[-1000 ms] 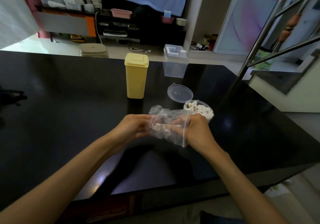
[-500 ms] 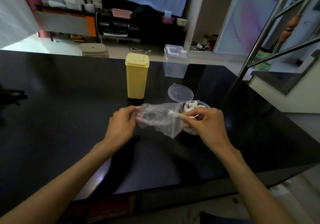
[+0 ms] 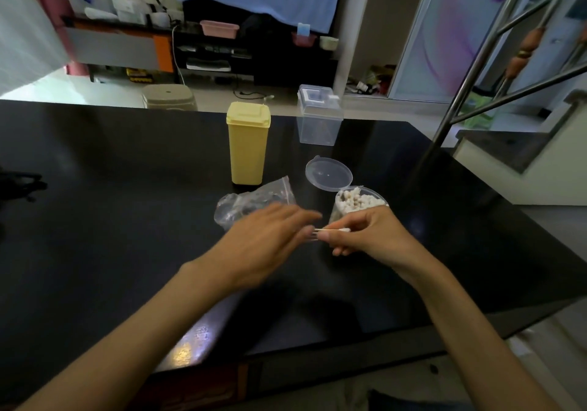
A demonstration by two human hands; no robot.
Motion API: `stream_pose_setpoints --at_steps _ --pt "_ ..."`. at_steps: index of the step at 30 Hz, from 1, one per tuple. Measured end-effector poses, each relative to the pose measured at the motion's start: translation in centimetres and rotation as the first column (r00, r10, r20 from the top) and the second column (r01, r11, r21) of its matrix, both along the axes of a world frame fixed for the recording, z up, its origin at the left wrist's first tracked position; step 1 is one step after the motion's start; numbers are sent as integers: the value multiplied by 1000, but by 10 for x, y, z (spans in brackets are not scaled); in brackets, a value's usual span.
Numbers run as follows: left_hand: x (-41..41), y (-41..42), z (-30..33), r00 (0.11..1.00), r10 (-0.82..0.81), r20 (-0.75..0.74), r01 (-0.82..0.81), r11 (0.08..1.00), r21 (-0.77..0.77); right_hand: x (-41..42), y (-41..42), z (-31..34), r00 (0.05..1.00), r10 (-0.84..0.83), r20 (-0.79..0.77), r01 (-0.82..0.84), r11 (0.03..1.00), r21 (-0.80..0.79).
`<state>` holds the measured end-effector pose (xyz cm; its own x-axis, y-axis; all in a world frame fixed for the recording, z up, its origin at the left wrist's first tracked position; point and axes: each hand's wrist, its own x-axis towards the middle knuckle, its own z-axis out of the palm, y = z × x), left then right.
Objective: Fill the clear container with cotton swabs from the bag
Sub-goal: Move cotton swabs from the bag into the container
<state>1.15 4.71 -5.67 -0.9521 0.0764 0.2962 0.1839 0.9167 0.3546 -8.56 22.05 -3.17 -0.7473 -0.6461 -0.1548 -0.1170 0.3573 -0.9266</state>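
Observation:
A round clear container (image 3: 378, 195) stands on the black table, packed with white cotton swabs (image 3: 355, 201); its hinged lid (image 3: 328, 175) lies open behind it. The clear plastic bag (image 3: 254, 201) lies crumpled on the table left of the container, and no hand holds it. My right hand (image 3: 368, 236) pinches a few cotton swabs (image 3: 333, 230) sideways just in front of the container. My left hand (image 3: 266, 242), blurred by motion, hovers in front of the bag with fingers extended toward the swabs' left ends.
A tall yellow lidded box (image 3: 247, 143) stands behind the bag. A square clear lidded box (image 3: 319, 118) sits near the table's far edge. A metal railing (image 3: 460, 93) rises at the right. The black table (image 3: 95, 220) ends close to my body.
My left hand let go of the bag, which now lies on the table, and moved right. My right hand drew swabs out and came down in front of the container.

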Motion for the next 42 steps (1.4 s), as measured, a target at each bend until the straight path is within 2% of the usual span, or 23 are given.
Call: stream_pose_setpoints --at_steps 2,3,5,7,11,13,15,17,20,25,30,32,34,36,37,39,40,42 --pt "-2 7 -4 994 -37 105 45 996 -73 0 3 2 1000 0 0 0 1000 -1" --pt "-4 8 -6 992 -45 117 51 997 -50 0 5 4 1000 -5 11 5 1000 4" --pt "-11 12 -11 991 -82 109 73 994 83 -2 8 5 999 -19 49 19 1000 -8" --pt "-16 18 -14 988 -129 86 106 965 239 -4 6 4 992 -64 110 75 993 -96" --pt "-41 30 -9 981 -180 74 113 838 533 -14 10 10 953 -82 292 176 934 -312" --pt "-60 34 -4 974 -214 70 129 787 603 -23 15 15 945 -72 318 191 914 -359" --pt "-77 39 3 962 -247 113 124 770 626 -33 21 20 956 -121 269 216 908 -359" --pt "-92 41 9 952 -269 149 123 776 618 -45 25 23 974 -174 143 213 921 -326" --pt "-105 42 11 975 -172 144 72 847 527 -58 30 20 978 -206 22 203 936 -288" --pt "-114 50 2 978 -166 126 62 811 582 -66 30 13 966 -243 85 258 902 -348" --pt "-116 50 15 945 -275 178 86 734 674 -76 32 19 957 -104 272 201 912 -357" --pt "-116 51 22 927 -305 216 67 704 707 -78 30 21 968 -83 238 168 916 -363" --pt "-117 50 25 924 -298 238 45 704 709 -80 27 21 984 -127 124 163 923 -349" --pt "-118 47 20 961 -178 214 -9 748 663 -84 26 21 982 -188 -26 170 935 -312" --pt "-118 45 15 983 -51 178 -73 775 628 -87 26 21 969 -226 -98 188 936 -298" --pt "-114 39 4 972 215 99 -233 805 546 -96 31 18 924 -326 -199 260 918 -299" --pt "-112 38 -2 959 274 68 -272 827 493 -100 34 15 900 -368 -234 292 907 -303" --pt "-107 39 -11 965 250 81 -263 895 361 -104 38 9 866 -406 -292 326 901 -287"
